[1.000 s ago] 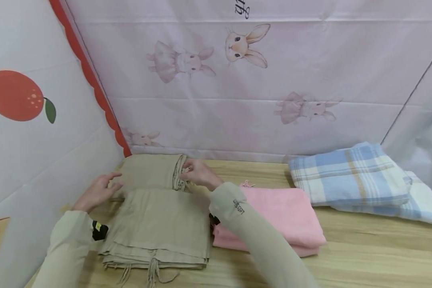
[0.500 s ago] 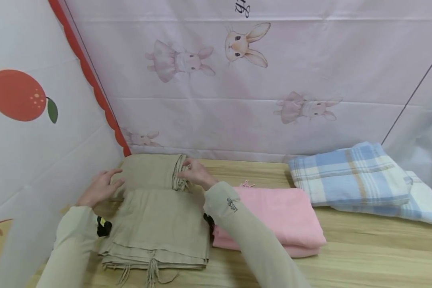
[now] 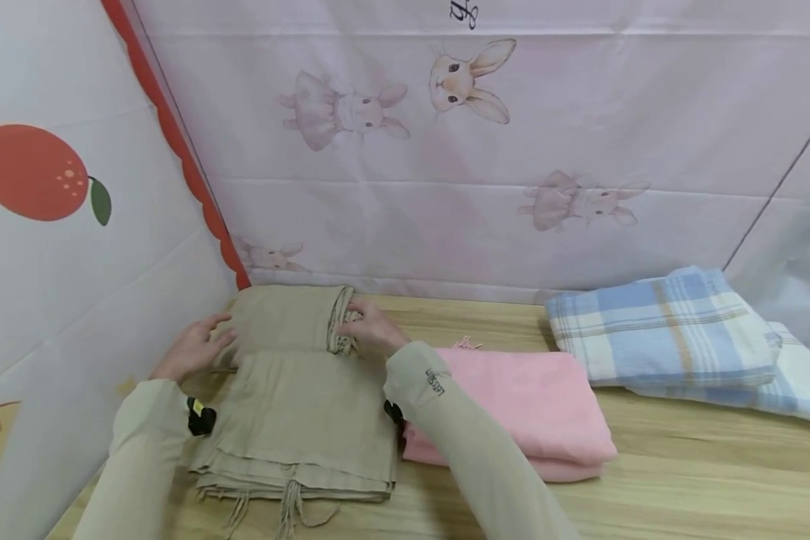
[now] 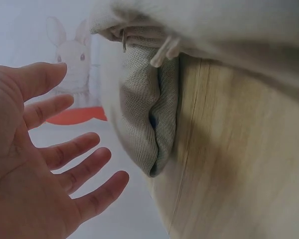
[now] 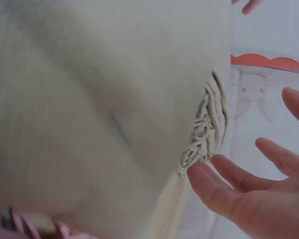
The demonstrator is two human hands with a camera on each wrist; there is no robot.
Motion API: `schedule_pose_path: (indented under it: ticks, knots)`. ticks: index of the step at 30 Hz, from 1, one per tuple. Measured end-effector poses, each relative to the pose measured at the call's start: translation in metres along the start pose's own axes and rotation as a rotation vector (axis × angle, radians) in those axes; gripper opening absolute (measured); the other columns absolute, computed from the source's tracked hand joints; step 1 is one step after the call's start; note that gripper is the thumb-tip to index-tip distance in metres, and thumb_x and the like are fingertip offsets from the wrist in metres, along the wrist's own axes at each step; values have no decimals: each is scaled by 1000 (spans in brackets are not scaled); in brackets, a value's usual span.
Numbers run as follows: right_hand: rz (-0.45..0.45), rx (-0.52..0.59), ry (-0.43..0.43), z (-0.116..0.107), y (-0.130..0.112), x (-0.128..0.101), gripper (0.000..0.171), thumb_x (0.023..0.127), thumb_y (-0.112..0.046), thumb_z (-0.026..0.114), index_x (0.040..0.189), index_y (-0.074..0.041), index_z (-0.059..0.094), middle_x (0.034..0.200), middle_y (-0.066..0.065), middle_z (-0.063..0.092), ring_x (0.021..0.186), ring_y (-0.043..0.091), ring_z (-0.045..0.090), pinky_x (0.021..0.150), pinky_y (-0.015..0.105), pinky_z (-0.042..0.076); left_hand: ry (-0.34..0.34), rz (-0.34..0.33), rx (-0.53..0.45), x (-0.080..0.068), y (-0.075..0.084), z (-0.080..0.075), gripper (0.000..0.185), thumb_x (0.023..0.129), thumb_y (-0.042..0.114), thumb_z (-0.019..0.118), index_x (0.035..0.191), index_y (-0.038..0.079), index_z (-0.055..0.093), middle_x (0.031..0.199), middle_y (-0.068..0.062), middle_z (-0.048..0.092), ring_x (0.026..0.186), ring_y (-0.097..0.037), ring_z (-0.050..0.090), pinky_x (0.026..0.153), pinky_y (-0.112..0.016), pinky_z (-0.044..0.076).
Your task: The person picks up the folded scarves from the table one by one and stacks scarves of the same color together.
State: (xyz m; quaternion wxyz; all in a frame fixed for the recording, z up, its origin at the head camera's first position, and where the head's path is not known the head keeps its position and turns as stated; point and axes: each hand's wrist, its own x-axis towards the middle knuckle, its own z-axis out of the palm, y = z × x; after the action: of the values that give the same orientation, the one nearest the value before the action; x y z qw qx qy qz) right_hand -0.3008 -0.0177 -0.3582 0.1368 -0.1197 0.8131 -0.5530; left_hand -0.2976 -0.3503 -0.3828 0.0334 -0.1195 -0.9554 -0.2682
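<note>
Two folded beige scarves lie at the left in the head view. The back scarf (image 3: 280, 319) sits against the wall, its folded layers and fringe facing right. The front scarf (image 3: 310, 416) overlaps its near edge, with tassels toward me. My left hand (image 3: 192, 350) is at the back scarf's left side; in the left wrist view its fingers (image 4: 79, 144) are spread and hold nothing, apart from the folded end. My right hand (image 3: 376, 330) is at the right side, and in the right wrist view its relaxed fingertips (image 5: 199, 172) are right at the fringe (image 5: 199, 134).
A folded pink scarf (image 3: 513, 405) lies right of the front beige scarf, under my right forearm. Blue plaid cloths (image 3: 668, 330) are stacked at the back right. A white wall (image 3: 61, 315) stands close to my left arm, and a rabbit-print sheet (image 3: 405, 225) hangs behind.
My left hand has shifted slightly right along the back scarf's side. The right hand has stayed at the fringed side, its forearm a little further left. The scarves lie nearly unchanged.
</note>
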Motion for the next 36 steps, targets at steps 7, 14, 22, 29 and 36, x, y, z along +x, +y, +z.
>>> schedule_pose_path:
  ticks: [7,14,22,29,36]
  knots:
    - [43,56,18,3,6,4,60,98,-14,67,152,-1,43,163,14,29,150,33,24,119,50,23,-66,-57,-39,9,-1,2,55,109,23,45,145,-17,33,141,-49,33,125,-65,37,99,-70,36]
    - [72,77,29,8,8,5,57,98,-12,67,150,-1,46,161,14,33,148,34,28,118,49,26,-51,-44,-38,10,-4,2,53,108,19,48,143,-19,34,139,-49,37,124,-63,39,98,-69,38]
    - [84,109,4,10,12,5,59,98,-13,66,152,-2,44,160,16,35,146,35,32,116,49,31,-87,-94,-56,14,-1,1,59,109,22,46,148,-17,28,140,-50,34,128,-63,35,100,-69,36]
    - [91,103,26,11,17,11,59,97,-14,68,150,-3,46,159,15,36,145,35,33,116,49,30,-111,-156,-111,14,-2,5,64,108,25,44,150,-17,22,147,-48,27,133,-62,31,104,-68,33]
    - [89,137,35,16,20,14,58,98,-13,65,151,-4,45,167,11,18,153,31,15,120,48,19,-113,-203,-181,15,-7,9,68,107,25,44,151,-17,16,149,-48,21,137,-61,25,108,-67,28]
